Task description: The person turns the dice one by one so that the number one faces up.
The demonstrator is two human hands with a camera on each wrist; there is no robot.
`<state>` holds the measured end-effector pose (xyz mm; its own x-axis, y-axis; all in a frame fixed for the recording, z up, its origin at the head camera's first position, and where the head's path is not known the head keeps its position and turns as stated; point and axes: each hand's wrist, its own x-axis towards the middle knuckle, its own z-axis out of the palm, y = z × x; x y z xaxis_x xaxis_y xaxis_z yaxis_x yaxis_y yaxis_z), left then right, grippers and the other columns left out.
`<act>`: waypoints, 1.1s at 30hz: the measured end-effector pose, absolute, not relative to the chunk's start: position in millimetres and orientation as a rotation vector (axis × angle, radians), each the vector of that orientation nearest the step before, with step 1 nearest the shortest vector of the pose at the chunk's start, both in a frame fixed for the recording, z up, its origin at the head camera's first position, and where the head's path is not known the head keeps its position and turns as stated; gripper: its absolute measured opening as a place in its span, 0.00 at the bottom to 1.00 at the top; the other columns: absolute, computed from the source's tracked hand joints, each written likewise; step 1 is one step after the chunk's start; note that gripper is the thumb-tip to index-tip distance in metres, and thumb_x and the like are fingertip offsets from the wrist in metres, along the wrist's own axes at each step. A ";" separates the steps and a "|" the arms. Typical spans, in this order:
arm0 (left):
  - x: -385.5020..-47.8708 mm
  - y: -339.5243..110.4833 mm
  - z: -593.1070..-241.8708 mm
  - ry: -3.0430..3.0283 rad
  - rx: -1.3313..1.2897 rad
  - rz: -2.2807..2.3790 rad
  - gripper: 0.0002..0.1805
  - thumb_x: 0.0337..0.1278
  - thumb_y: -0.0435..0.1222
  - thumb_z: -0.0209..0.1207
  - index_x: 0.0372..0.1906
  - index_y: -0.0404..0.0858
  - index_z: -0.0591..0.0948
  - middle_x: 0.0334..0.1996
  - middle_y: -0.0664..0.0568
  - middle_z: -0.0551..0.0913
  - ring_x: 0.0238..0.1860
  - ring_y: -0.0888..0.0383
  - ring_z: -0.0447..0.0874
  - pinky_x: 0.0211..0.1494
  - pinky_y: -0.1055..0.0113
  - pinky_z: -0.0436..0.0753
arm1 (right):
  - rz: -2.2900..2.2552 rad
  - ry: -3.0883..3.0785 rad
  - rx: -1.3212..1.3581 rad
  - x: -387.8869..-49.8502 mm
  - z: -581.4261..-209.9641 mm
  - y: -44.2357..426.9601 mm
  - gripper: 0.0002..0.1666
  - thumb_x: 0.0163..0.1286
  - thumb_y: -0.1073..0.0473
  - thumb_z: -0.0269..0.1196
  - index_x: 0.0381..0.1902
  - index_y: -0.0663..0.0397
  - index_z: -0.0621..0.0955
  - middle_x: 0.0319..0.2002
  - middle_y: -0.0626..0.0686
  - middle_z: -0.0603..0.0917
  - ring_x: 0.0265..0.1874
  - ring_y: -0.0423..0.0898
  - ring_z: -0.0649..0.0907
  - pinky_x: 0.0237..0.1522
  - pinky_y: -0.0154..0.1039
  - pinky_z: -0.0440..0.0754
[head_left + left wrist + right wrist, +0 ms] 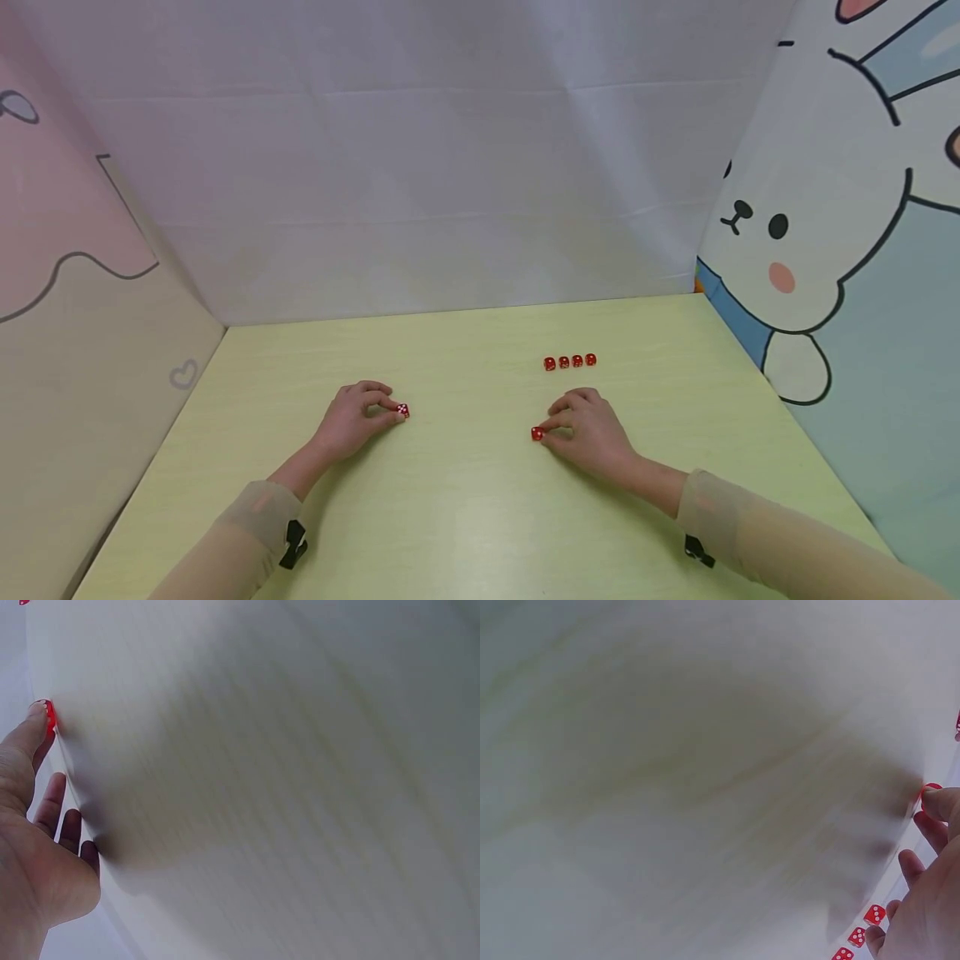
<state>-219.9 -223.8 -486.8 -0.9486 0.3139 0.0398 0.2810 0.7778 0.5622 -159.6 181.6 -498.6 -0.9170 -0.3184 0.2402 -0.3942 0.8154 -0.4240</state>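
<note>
Thumb and fingertips of the left hand (pixel 358 419) pinch one red die (pixel 402 410), left of centre in the lower half of the head view, with white pips facing up. Right of centre and slightly lower, the right hand (pixel 588 437) pinches a second red die (pixel 537 433); in both wrist views the other fingers stand a little apart. Whether either die touches the table (pixel 465 358) I cannot tell.

Just above the right hand lies a row of four red dice (pixel 564 362), side by side with narrow gaps — a nearly straight line across the picture.

Pale yellow-green and faintly wood-grained, the table widens towards the bottom of the frame, with a soft glare at lower centre. Its far edge meets a whitish cloth (pixel 450 192), lavender-tinted at upper left and marked by horizontal creases. Along the left side stands a panel (pixel 82 383), pink above a wavy dark line and cream below — a grey heart outline (pixel 183 374) near its lower right edge. On the right, another panel (pixel 900 333) bears a white cartoon animal (pixel 817 217) with a pink cheek, against light blue. Beige sleeves (pixel 795 533) enter from both lower corners.
</note>
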 end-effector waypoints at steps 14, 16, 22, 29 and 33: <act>-219.1 -223.4 -481.2 2.909 0.483 0.913 0.08 0.61 0.47 0.71 0.36 0.49 0.90 0.58 0.47 0.81 0.63 0.36 0.70 0.66 0.40 0.66 | 0.696 -2.828 0.594 -158.5 -491.9 184.6 0.11 0.58 0.51 0.78 0.40 0.41 0.92 0.45 0.45 0.84 0.54 0.53 0.76 0.57 0.53 0.75; -218.7 -223.2 -480.3 2.906 0.484 0.915 0.08 0.61 0.47 0.71 0.36 0.49 0.90 0.58 0.47 0.81 0.62 0.36 0.70 0.66 0.40 0.66 | 0.666 -2.819 0.612 -159.2 -490.0 185.1 0.12 0.58 0.51 0.78 0.40 0.41 0.92 0.45 0.45 0.84 0.54 0.53 0.76 0.57 0.53 0.74; -218.9 -223.5 -480.8 2.908 0.499 0.913 0.07 0.61 0.47 0.71 0.36 0.49 0.89 0.57 0.47 0.81 0.62 0.37 0.70 0.66 0.40 0.66 | 0.594 -2.839 0.633 -162.2 -482.1 184.1 0.14 0.57 0.51 0.78 0.43 0.43 0.92 0.46 0.46 0.84 0.54 0.52 0.76 0.58 0.53 0.74; -220.1 -224.4 -483.7 2.903 0.497 0.918 0.08 0.62 0.48 0.70 0.36 0.50 0.89 0.58 0.47 0.81 0.62 0.37 0.70 0.66 0.40 0.66 | 0.536 -2.914 0.638 -163.6 -474.2 179.8 0.14 0.58 0.50 0.77 0.43 0.43 0.92 0.46 0.46 0.84 0.55 0.52 0.76 0.57 0.54 0.74; -220.6 -224.8 -486.0 2.903 0.496 0.921 0.08 0.62 0.49 0.70 0.36 0.50 0.89 0.58 0.47 0.81 0.62 0.37 0.70 0.65 0.40 0.67 | 0.528 -2.913 0.659 -165.0 -472.6 176.9 0.12 0.58 0.49 0.77 0.40 0.42 0.92 0.44 0.46 0.84 0.54 0.51 0.76 0.58 0.53 0.74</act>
